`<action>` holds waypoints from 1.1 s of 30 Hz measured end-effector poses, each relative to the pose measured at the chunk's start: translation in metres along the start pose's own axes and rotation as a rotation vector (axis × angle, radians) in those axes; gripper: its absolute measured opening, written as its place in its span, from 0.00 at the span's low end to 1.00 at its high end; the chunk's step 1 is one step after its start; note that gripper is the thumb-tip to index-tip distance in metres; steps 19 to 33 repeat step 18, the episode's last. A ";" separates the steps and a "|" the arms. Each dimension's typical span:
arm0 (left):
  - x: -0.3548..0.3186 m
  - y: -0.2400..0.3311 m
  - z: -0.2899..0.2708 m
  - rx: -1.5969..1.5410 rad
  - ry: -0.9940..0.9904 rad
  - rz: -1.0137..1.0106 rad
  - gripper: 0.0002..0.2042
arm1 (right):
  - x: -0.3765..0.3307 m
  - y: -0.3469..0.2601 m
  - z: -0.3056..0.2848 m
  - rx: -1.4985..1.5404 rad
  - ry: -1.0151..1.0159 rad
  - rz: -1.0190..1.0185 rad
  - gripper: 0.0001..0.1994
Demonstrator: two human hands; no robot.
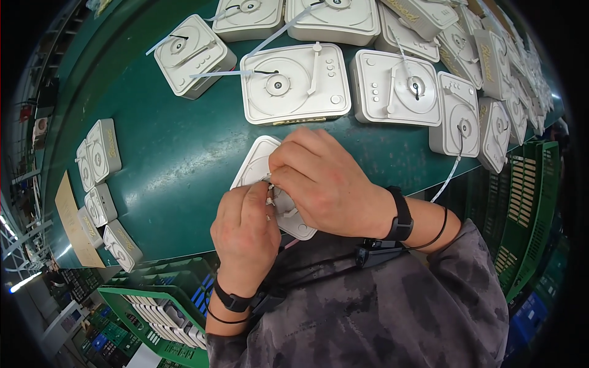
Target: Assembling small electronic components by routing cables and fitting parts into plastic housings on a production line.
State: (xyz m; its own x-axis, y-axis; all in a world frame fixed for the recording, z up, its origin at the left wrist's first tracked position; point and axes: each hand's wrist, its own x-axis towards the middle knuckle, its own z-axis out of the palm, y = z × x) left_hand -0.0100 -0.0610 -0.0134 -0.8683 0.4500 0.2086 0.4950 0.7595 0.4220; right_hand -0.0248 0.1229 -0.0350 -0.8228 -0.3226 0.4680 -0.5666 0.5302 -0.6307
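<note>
A white, miniature record-player-shaped unit lies tilted at the near edge of the green table, below both my hands. My left hand is closed, with thumb and index finger pinched at the middle of the unit. Beside it, my right hand curls over the unit's right side, its fingertips meeting the left ones. Small pale and dark bits show between the fingertips; what they pinch is too small to name. Much of the unit is hidden by my hands.
Across the green table stand several similar white units, some with pale ties at the centre. More units are crowded at the right. Smaller ones sit at left by a cardboard sheet. Green crates flank me.
</note>
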 end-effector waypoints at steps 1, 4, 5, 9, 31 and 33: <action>-0.001 0.000 0.001 0.024 0.024 0.020 0.18 | 0.001 -0.001 0.000 -0.023 -0.006 -0.010 0.09; -0.001 -0.002 0.005 0.025 0.044 0.052 0.19 | -0.001 0.000 0.000 -0.028 0.004 -0.014 0.09; -0.001 -0.004 0.006 0.024 0.043 0.051 0.19 | -0.001 0.001 0.001 -0.010 0.020 -0.009 0.09; -0.002 -0.009 0.009 0.017 0.081 0.107 0.18 | -0.002 0.004 0.000 0.063 0.061 0.010 0.10; 0.000 -0.011 0.014 -0.016 0.101 0.134 0.18 | -0.001 0.000 -0.001 -0.001 0.003 -0.024 0.12; 0.000 -0.011 0.014 -0.016 0.101 0.134 0.18 | -0.001 0.000 -0.001 -0.001 0.003 -0.024 0.12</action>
